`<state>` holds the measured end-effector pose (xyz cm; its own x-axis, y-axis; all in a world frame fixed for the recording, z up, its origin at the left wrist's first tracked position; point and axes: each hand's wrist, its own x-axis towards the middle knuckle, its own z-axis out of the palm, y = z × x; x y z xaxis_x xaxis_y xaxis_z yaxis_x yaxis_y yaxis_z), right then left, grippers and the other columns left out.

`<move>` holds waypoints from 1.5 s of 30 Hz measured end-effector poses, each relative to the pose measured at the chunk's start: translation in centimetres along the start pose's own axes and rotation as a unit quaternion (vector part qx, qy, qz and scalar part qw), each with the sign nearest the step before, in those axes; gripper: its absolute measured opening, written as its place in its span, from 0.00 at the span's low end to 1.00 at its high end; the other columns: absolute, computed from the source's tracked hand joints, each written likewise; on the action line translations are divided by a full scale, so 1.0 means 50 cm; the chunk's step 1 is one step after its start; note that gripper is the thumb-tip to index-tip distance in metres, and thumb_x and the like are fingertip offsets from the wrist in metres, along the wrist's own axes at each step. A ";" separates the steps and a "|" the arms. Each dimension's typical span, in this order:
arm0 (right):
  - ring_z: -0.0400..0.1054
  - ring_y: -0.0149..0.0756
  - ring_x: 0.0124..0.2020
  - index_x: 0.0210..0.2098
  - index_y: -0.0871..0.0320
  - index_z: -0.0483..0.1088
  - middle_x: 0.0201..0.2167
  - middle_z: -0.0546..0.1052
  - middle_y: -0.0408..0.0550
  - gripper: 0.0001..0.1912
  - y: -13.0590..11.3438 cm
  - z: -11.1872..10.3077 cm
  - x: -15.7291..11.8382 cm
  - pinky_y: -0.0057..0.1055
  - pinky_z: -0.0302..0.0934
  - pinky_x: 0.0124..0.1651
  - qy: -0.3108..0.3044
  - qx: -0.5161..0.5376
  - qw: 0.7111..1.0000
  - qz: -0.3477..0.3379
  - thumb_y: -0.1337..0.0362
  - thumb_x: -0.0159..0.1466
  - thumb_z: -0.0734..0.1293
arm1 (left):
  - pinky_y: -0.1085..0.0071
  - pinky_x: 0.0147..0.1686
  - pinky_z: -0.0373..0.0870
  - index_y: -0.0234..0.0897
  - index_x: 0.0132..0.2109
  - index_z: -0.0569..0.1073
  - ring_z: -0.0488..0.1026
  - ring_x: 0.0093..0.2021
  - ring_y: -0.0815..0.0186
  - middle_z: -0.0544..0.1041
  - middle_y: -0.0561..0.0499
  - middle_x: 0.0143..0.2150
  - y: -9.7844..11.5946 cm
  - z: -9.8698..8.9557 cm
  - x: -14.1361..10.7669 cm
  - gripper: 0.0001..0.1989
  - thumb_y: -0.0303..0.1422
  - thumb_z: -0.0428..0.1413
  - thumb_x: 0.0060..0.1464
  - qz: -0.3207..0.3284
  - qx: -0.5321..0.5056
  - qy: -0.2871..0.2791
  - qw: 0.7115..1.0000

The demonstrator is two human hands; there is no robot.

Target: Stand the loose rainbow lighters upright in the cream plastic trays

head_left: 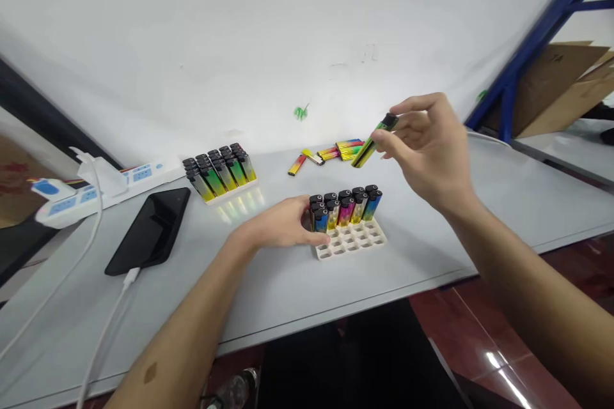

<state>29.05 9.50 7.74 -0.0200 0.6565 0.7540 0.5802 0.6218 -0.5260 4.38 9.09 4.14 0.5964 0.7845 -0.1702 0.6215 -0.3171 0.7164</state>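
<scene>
A yellow-green lighter (375,141) with a black top is pinched between the thumb and fingers of my right hand (426,140), raised above the table. My left hand (283,223) grips the left side of a white holder (352,246), its thumb at the front left corner. Several blue, clear-yellow and pink lighters (346,211) stand upright in the holder's back rows, while holes show at its front. Behind, loose colourful lighters (349,149) lie near the wall. A second holder (233,193), at the back left, is filled with green-yellow lighters (221,172).
On the grey table (268,294), a black phone (149,230) with a white cable lies at the left. Behind it is a white power strip (139,176). Cardboard boxes (556,86) and a blue frame (511,86) stand at the right.
</scene>
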 end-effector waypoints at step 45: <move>0.65 0.27 0.22 0.39 0.55 0.73 0.33 0.77 0.43 0.07 -0.101 0.006 -0.107 0.28 0.51 0.24 -0.262 -0.213 0.930 -0.143 0.59 0.68 0.65 | 0.69 0.34 0.66 0.40 0.42 0.72 0.72 0.38 0.62 0.77 0.54 0.37 0.003 0.017 0.001 0.24 0.50 0.66 0.43 0.071 -0.039 0.026 0.996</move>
<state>26.00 2.96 6.24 -0.5526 0.6775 0.4855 0.7582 0.6505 -0.0447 4.94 8.62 3.67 0.6471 0.7618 -0.0295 0.4898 -0.3858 0.7819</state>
